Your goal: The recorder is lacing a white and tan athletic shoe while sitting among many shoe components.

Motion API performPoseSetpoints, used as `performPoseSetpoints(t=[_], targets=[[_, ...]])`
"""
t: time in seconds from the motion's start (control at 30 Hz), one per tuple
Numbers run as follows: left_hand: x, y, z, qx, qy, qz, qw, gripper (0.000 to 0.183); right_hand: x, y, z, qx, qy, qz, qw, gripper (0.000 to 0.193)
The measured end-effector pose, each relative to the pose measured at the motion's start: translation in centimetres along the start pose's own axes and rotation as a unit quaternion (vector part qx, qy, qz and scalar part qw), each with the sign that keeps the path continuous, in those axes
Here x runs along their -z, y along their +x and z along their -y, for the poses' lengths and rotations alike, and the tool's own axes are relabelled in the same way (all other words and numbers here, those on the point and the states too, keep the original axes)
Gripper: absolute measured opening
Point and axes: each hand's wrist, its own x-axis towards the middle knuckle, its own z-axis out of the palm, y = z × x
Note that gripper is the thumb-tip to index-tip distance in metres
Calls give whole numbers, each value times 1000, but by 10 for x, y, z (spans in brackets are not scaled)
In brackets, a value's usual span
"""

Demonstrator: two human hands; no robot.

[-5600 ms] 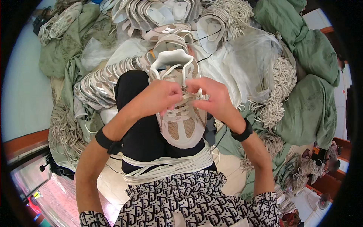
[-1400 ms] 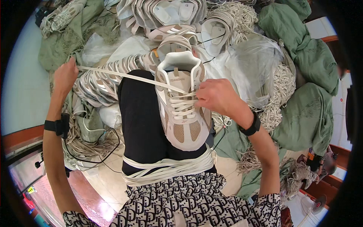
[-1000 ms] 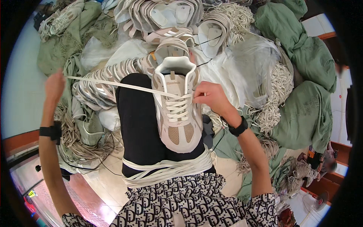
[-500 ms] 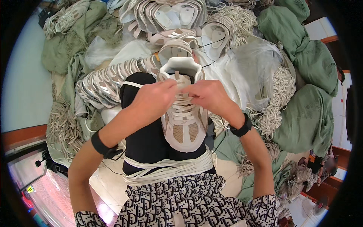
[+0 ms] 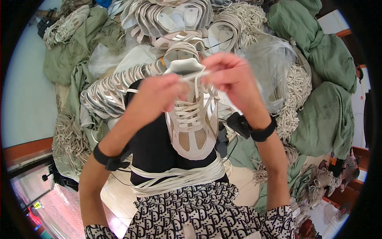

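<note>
L hand [image 5: 163, 91] & R hand [image 5: 232, 79] up over a beige-and-white running sneaker [image 5: 195, 141], shoelace [image 5: 194, 75] strung btwn 'em!
L's a blur, fingers curled, pinching the lace just L of the shoe opening; R, blurry too, pinches it at the R side. Sneaker's on the black trousers [image 5: 152, 153], toe twd the wearer, its laced front below & btwn both hands. Lace bundle [image 5: 179, 176] lies across the thighs, nr the toe; row of sneakers [image 5: 107, 89] off L.

Your left hand [image 5: 159, 93], which had pulled a lace [image 5: 194, 75] far out to the left, is now back over the shoe [image 5: 194, 140], and your right hand [image 5: 235, 79] has risen from the lacing [image 5: 188, 114] to the collar [image 5: 179, 66]
</note>
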Motion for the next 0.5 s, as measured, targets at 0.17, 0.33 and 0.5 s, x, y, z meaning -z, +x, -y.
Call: performPoseSetpoints(t=[0.17,0.33,0.5], targets=[[64,-20,8,-98,-306,-116,940,22,5,-1,-31,188,-308,-119,925,23],[160,-38,19,-145,-344,-193,907,22,-31,11,-80,201,-645,-39,736,36],[269,-83,62,-114,-278,-380,875,26,-30,16,-66,59,-338,-4,939,31]])
